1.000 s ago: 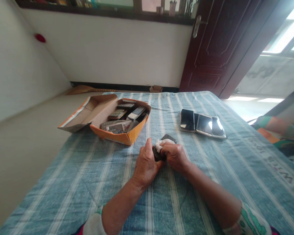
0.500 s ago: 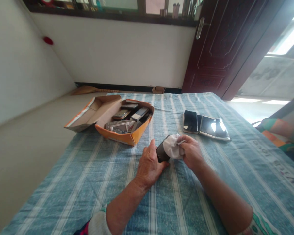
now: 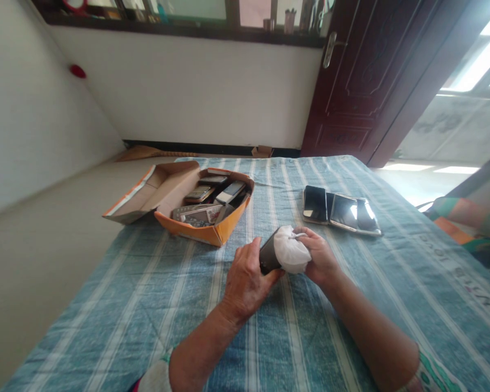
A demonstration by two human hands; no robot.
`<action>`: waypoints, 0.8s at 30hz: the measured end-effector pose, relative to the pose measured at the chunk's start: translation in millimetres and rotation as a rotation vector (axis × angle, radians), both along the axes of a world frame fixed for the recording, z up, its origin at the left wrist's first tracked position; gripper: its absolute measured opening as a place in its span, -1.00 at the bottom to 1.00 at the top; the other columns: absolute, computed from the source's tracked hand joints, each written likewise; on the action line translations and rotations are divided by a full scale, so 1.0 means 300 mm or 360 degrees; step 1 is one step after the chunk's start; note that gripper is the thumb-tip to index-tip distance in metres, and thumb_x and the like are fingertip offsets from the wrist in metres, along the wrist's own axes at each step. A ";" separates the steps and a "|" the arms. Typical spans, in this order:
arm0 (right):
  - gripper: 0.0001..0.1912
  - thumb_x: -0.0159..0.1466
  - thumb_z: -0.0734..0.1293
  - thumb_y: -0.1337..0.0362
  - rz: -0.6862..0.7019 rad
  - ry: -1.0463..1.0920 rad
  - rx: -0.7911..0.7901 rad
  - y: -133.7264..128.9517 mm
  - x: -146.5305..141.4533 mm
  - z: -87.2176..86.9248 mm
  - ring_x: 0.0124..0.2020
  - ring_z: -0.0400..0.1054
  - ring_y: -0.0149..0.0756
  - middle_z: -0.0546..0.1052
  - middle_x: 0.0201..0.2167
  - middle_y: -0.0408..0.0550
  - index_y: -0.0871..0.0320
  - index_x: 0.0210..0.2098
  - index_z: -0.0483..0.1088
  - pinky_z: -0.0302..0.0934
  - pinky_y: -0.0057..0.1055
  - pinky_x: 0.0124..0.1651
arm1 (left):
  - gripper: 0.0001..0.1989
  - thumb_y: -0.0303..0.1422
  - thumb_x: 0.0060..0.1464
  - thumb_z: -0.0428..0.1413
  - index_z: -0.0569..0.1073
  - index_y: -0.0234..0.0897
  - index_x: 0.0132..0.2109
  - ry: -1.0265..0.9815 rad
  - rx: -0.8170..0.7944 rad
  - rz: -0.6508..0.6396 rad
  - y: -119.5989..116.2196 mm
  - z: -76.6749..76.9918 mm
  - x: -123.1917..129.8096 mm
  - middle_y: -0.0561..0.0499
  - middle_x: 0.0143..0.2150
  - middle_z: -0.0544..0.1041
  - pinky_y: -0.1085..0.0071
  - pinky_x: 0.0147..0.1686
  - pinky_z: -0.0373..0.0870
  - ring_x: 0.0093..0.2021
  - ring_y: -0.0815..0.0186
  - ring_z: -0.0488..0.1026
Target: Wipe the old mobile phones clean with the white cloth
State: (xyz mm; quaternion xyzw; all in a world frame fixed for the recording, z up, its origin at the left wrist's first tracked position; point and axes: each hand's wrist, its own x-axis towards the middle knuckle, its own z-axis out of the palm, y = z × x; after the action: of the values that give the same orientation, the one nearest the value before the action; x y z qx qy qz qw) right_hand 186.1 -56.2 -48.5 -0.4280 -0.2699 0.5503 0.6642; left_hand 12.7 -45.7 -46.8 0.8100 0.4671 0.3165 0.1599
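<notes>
A dark phone (image 3: 268,256) is held tilted above the striped cloth by my left hand (image 3: 247,277), thumb and fingers closed on its edges. My right hand (image 3: 320,255) pinches a crumpled white cloth (image 3: 293,251), which lies against the phone's face and covers its right part. To the left of my hands stands an open orange cardboard box (image 3: 200,231) with several phones (image 3: 229,192) inside. Beyond my right hand, several dark-screened phones (image 3: 315,204) lie side by side on the bed-like surface.
A blue and white striped cloth (image 3: 147,305) covers the surface beneath my hands. The box's lid (image 3: 139,196) leans out over the left edge. Behind are a white wall and a dark red door (image 3: 359,81); a colourful fabric (image 3: 465,223) sits at the right.
The white cloth has shifted slightly down and right over the phone, and more of it bulges out. Both hands keep their hold. The whole view has shifted a little.
</notes>
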 end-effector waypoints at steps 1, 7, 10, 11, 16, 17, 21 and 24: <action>-0.80 -0.07 0.43 0.31 0.0009 0.0070 -0.0059 -0.003 -0.004 0.008 -0.61 0.28 -0.41 0.49 -0.56 -0.16 0.17 -0.41 0.43 0.13 -0.49 -0.54 | -0.33 -0.27 -0.14 0.32 0.31 -0.31 0.13 -0.0069 0.0009 -0.0001 -0.002 0.003 0.002 -0.16 -0.10 0.53 0.10 -0.05 0.42 -0.08 0.03 0.46; -0.72 0.07 0.42 0.15 0.0267 -0.0258 0.0075 -0.048 -0.044 0.038 -0.44 0.35 -0.36 0.54 -0.40 -0.07 0.21 -0.29 0.51 0.17 -0.48 -0.42 | -0.54 -0.35 0.00 0.14 0.36 -0.31 0.09 -0.0529 -0.0344 -0.0134 -0.010 0.030 0.006 -0.07 -0.12 0.57 0.36 -0.20 0.48 -0.23 0.25 0.54; -0.67 0.00 0.49 0.17 0.0392 -0.0718 0.0215 -0.067 -0.074 0.035 -0.42 0.34 -0.37 0.52 -0.40 -0.14 0.15 -0.25 0.49 0.18 -0.48 -0.39 | -0.61 -0.40 -0.10 0.13 0.44 -0.26 -0.04 -0.0597 -0.0443 -0.0044 -0.008 0.039 0.000 0.00 -0.18 0.60 0.38 -0.21 0.47 -0.22 0.23 0.54; -0.68 -0.02 0.50 0.21 0.0381 -0.0870 0.0259 -0.069 -0.083 0.033 -0.43 0.32 -0.38 0.50 -0.43 -0.17 0.14 -0.27 0.50 0.17 -0.48 -0.40 | -0.62 -0.43 -0.14 0.13 0.45 -0.26 -0.08 -0.0600 -0.0453 -0.0004 -0.006 0.040 -0.001 0.01 -0.22 0.60 0.38 -0.23 0.47 -0.24 0.23 0.54; -0.94 0.17 0.38 0.30 0.0130 -0.1330 0.0538 -0.066 -0.093 0.034 -0.50 0.26 -0.42 0.37 -0.54 -0.20 0.13 -0.38 0.52 0.14 -0.48 -0.44 | -0.69 -0.44 -0.17 0.08 0.49 -0.28 -0.18 -0.0843 -0.0742 0.0058 0.003 0.042 0.009 0.08 -0.41 0.55 0.45 -0.39 0.44 -0.41 0.32 0.48; -0.93 0.20 0.36 0.31 0.0061 -0.1373 0.0576 -0.068 -0.092 0.038 -0.50 0.26 -0.42 0.37 -0.54 -0.20 0.12 -0.38 0.51 0.15 -0.47 -0.44 | -0.70 -0.43 -0.15 0.07 0.50 -0.29 -0.19 -0.0934 -0.0827 0.0062 0.006 0.042 0.011 0.10 -0.45 0.52 0.47 -0.43 0.42 -0.45 0.34 0.46; -0.83 0.27 0.30 0.34 -0.0107 -0.1593 0.0799 -0.099 -0.122 0.063 -0.37 0.37 -0.35 0.49 -0.36 -0.11 0.11 -0.15 0.46 0.27 -0.43 -0.31 | -0.77 -0.33 -0.09 0.09 0.50 -0.30 -0.24 -0.1099 -0.0905 0.0122 0.020 0.035 0.002 0.09 -0.50 0.49 0.45 -0.45 0.41 -0.48 0.34 0.43; -0.70 0.33 0.21 0.39 0.0000 -0.1902 0.1074 -0.131 -0.169 0.069 -0.31 0.37 -0.31 0.48 -0.29 -0.03 0.15 0.04 0.36 0.30 -0.40 -0.25 | -0.72 -0.28 -0.11 0.16 0.49 -0.31 -0.21 -0.0987 -0.0761 0.0147 0.021 0.028 -0.014 0.03 -0.38 0.55 0.40 -0.37 0.43 -0.37 0.28 0.47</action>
State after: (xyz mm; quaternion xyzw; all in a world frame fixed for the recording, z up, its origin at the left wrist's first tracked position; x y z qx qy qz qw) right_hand 135.4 -95.5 -27.8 -0.4277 -0.7468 0.1056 0.4982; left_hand 8.7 -39.3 -38.4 0.5941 0.4930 0.4353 0.4632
